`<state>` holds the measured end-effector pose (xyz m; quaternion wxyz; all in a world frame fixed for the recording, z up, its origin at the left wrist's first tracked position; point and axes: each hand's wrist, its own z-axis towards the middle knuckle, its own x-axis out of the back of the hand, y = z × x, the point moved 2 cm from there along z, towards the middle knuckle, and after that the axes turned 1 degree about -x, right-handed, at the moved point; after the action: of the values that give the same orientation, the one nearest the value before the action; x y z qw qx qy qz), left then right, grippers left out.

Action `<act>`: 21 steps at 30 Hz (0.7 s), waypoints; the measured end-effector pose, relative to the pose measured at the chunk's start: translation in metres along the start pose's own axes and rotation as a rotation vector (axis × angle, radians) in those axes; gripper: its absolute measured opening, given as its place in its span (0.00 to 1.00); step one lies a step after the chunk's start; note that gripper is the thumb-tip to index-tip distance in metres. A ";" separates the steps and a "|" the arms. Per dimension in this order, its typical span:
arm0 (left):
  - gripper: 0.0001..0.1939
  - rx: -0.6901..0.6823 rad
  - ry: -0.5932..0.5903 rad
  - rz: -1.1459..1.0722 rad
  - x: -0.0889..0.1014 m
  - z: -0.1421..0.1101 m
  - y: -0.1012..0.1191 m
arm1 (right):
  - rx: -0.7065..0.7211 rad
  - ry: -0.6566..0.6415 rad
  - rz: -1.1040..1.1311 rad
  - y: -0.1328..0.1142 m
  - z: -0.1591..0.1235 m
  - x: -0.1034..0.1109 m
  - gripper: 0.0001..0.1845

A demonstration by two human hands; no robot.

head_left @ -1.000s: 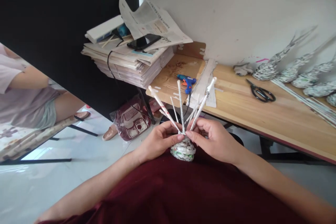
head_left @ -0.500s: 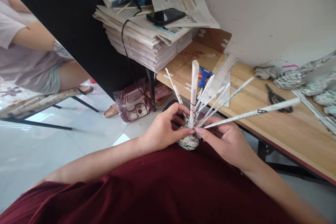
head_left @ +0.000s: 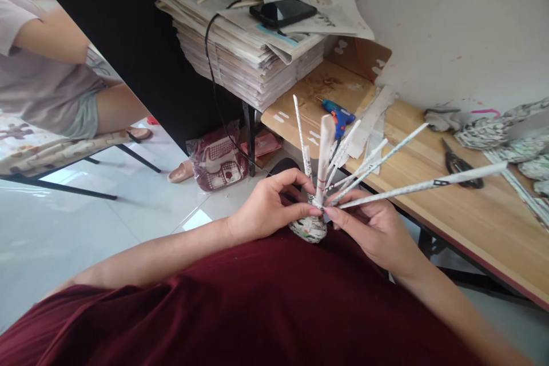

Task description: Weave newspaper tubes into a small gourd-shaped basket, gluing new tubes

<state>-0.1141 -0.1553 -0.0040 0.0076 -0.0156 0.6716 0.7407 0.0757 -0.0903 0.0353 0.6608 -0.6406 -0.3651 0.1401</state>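
A small rounded piece woven from newspaper strips (head_left: 307, 230) rests near my lap, with several rolled paper tubes fanning up out of its neck. My left hand (head_left: 274, 201) is closed around the left side of that neck, thumb pressed at the front. Coming in from the right, my right hand (head_left: 372, 227) pinches the base of a long paper tube (head_left: 429, 185) that points out to the right. Both thumbs nearly meet at the neck. A thicker pale tube (head_left: 325, 154) stands upright in the middle. Some fingertips are hidden behind the piece.
A wooden table (head_left: 433, 220) holds a blue glue gun (head_left: 338, 114), black-handled pliers (head_left: 461, 166) and more woven paper pieces (head_left: 484, 130). Stacked newspapers (head_left: 244, 63) carry a phone (head_left: 283, 12). A black cable hangs down. At left, a mirror-like panel shows a seated person (head_left: 47, 68).
The view has shifted slightly. The woven piece has tilted a little in my hands, and its tubes now lean further right, uncovering the glue gun. Both hands keep their grip.
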 end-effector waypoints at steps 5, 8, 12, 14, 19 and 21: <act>0.18 -0.009 0.027 -0.021 0.000 0.001 0.002 | -0.025 0.003 -0.065 -0.004 -0.001 -0.001 0.08; 0.19 -0.027 0.029 -0.024 -0.001 0.001 0.003 | -0.029 0.001 -0.112 -0.005 -0.003 -0.001 0.12; 0.18 -0.033 0.023 -0.005 -0.002 0.001 0.002 | 0.009 -0.009 -0.176 -0.008 -0.003 0.000 0.11; 0.18 -0.032 0.026 0.000 -0.002 0.001 0.002 | 0.022 -0.012 -0.184 -0.009 -0.002 0.000 0.13; 0.20 -0.025 0.032 -0.031 -0.001 0.001 0.002 | 0.017 0.007 -0.182 -0.009 -0.002 0.000 0.10; 0.18 -0.018 0.027 -0.026 -0.001 0.002 0.003 | 0.010 0.015 -0.166 -0.008 -0.001 -0.001 0.08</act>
<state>-0.1130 -0.1537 -0.0010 0.0078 -0.0344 0.6648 0.7461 0.0737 -0.0926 0.0427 0.6760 -0.6059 -0.4113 0.0821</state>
